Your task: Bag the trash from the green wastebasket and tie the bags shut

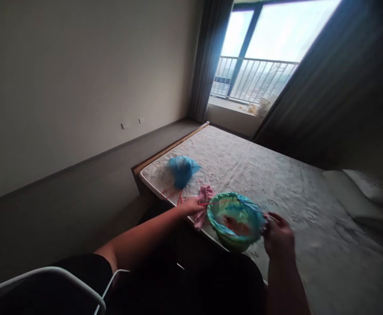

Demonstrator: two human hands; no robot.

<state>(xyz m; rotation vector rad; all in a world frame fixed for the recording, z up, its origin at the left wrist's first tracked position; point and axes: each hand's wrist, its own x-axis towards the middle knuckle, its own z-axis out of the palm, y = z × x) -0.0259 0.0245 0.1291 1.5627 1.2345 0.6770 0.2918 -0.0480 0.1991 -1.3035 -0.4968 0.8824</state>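
Note:
A green bin (232, 245) stands on the mattress edge, with a blue plastic bag (226, 229) lining it and folded over its rim. Something reddish, blurred, lies inside. My left hand (193, 205) is closed on a pink cloth (206, 192) at the bin's left side, and red string shows by the fingers. At the opposite side my right hand (279, 234) pinches the bag's edge at the rim; its fingers are dark and partly smeared. Beyond my left hand lies a crumpled blue plastic bag (182, 170) with red strings trailing toward me.
The patterned mattress (240, 166) rests on a wooden bed frame (171, 148). Pillows (368, 197) lie at the right. Behind are a window (276, 35) with a railing and grey curtains (207, 57). A white metal bar (56, 271) crosses the lower left.

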